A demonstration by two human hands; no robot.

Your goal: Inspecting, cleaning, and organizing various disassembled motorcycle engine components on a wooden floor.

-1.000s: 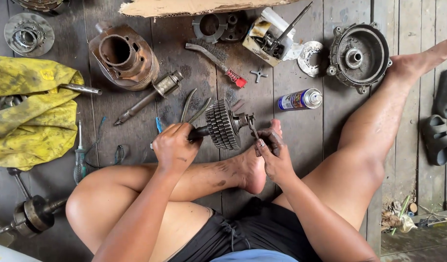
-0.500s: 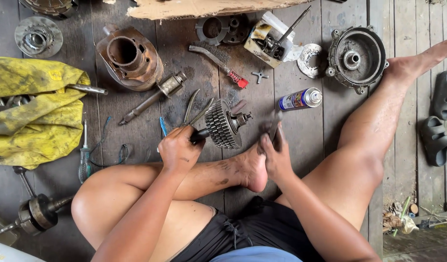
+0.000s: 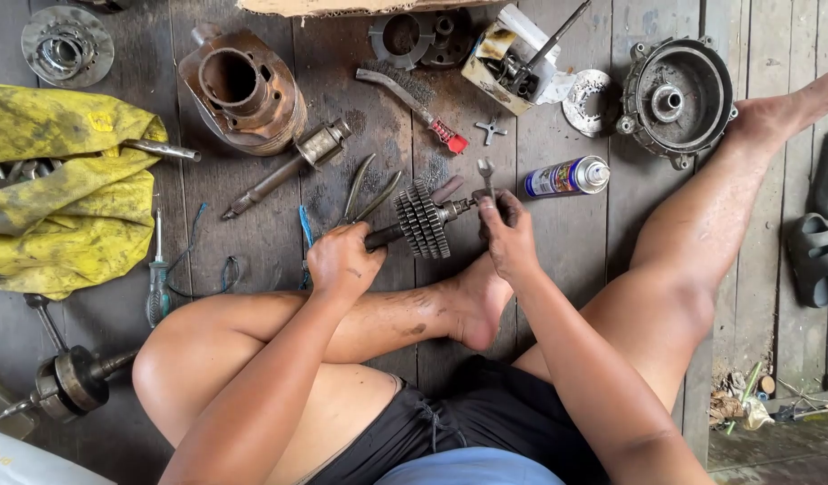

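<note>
My left hand point(image 3: 342, 261) grips the near end of a dark steel gear shaft point(image 3: 422, 220), a stack of toothed gears on one axle, held just above the wooden floor. My right hand point(image 3: 505, 235) holds a small open-ended wrench point(image 3: 487, 176) upright against the shaft's far end. Both hands are greasy. My bent left leg and foot point(image 3: 475, 305) lie under the shaft. A pair of pliers point(image 3: 364, 189) lies just beyond my left hand.
On the planks lie a rusty cylinder point(image 3: 243, 90), a round engine cover point(image 3: 677, 97), a spray can point(image 3: 566, 176), a wire brush point(image 3: 414, 106), a box of small parts point(image 3: 513, 63), a screwdriver point(image 3: 157, 278), a crankshaft point(image 3: 68, 377) and a yellow cloth point(image 3: 63, 189). Sandals point(image 3: 818, 224) sit at right.
My right hand has risen from the floor beside my foot to the shaft's far end, now with the wrench upright in it. The gear shaft has turned more level.
</note>
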